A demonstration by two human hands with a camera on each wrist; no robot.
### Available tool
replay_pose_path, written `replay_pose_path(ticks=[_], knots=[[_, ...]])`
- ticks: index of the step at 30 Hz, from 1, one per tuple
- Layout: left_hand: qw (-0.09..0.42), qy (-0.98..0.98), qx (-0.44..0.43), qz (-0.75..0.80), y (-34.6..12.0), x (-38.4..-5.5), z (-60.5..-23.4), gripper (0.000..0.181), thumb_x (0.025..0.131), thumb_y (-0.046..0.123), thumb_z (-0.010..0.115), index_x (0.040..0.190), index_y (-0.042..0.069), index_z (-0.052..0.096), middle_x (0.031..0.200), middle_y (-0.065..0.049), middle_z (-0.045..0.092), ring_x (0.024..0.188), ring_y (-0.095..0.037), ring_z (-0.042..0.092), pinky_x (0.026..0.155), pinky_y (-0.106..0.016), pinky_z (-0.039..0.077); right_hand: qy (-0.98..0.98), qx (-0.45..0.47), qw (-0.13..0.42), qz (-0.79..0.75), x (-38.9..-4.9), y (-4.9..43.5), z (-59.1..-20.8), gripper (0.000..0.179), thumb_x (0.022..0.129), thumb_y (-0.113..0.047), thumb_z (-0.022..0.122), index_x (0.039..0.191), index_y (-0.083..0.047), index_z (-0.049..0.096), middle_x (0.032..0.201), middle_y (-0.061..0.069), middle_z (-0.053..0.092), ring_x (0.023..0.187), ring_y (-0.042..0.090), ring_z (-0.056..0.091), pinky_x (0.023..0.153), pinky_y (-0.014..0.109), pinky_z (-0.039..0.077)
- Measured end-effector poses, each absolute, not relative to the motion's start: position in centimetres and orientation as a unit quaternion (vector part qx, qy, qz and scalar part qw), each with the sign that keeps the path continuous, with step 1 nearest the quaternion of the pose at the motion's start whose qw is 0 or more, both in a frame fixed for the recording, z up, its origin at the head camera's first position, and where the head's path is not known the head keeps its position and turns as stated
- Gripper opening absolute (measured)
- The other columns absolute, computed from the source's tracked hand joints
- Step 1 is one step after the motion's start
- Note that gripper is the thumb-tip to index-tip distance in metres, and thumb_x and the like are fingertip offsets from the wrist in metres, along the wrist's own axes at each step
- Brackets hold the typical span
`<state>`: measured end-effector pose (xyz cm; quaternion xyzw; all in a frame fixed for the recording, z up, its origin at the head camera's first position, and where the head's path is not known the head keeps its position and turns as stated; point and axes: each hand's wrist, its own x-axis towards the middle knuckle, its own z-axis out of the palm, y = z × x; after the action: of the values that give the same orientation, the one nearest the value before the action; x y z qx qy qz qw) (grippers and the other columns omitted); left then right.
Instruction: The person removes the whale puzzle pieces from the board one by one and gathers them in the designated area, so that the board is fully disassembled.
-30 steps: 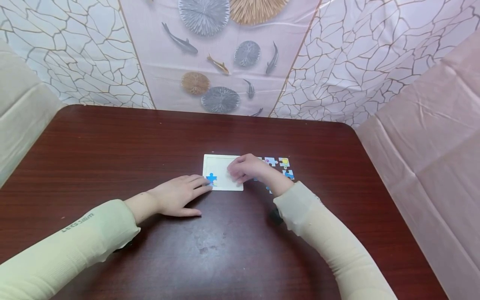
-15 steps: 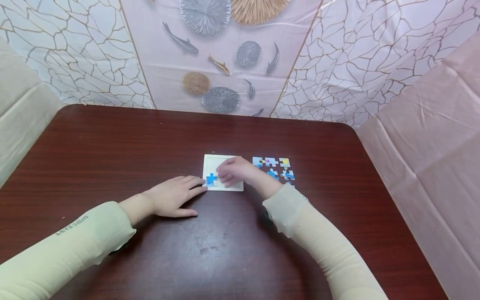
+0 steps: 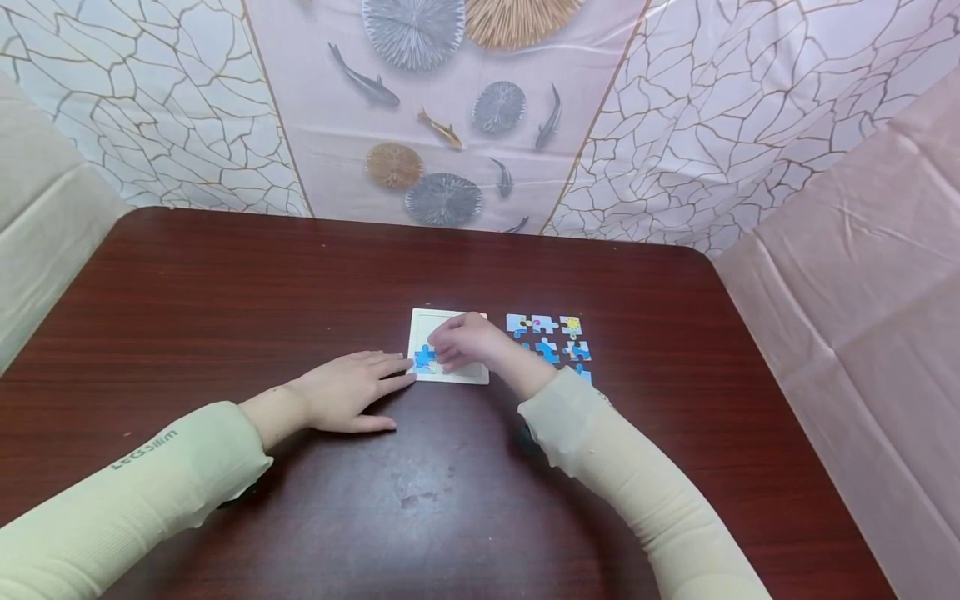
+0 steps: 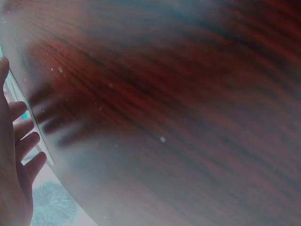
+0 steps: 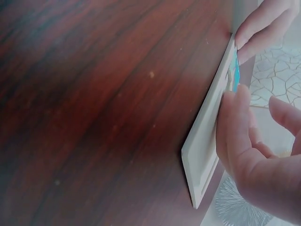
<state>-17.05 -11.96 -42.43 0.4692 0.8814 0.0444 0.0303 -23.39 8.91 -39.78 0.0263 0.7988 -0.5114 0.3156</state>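
Note:
A white puzzle tray (image 3: pixel 468 375) lies at the table's middle, a blue jigsaw piece (image 3: pixel 424 357) in its lower left corner. My left hand (image 3: pixel 347 392) lies flat with fingers spread, fingertips at the tray's left edge beside that piece. My right hand (image 3: pixel 468 340) reaches over the tray from the right and hides part of its middle. In the right wrist view, the fingers (image 5: pixel 235 127) of my right hand extend along the tray, tips at the blue piece's edge, with the thumb standing apart from them. The left wrist view catches my left hand's fingers (image 4: pixel 28 134) over the tray's edge.
To the right of the tray lie several loose jigsaw pieces (image 3: pixel 546 348) in rows, one with a yellow sun (image 3: pixel 571 325). They rest on a dark reddish-brown table (image 3: pixel 420 500). Patterned cloth (image 3: pixel 442 108) hangs behind its far edge.
My right hand has moved left across the tray to the blue piece, uncovering more loose pieces on the right. My left hand has drawn back slightly to the left.

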Motion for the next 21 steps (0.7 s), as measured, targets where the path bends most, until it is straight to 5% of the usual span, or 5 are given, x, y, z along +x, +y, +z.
replay_pose_path(ticks=[21], knots=[[0.001,0.872,0.488,0.019,-11.81,-17.08,-42.43,0.062,0.089,0.048,0.055,0.131,0.002,0.053,0.135,-0.017,0.052,0.127,-0.032,0.049,0.107,-0.041,0.038,0.838,0.026,0.293,-0.459,-23.60,8.64,-40.20,0.023,0.083,-0.001,0.067,0.105,0.002,0.069,0.082,0.014,0.069,0.055,0.011,0.062,0.063,0.026,0.057]])
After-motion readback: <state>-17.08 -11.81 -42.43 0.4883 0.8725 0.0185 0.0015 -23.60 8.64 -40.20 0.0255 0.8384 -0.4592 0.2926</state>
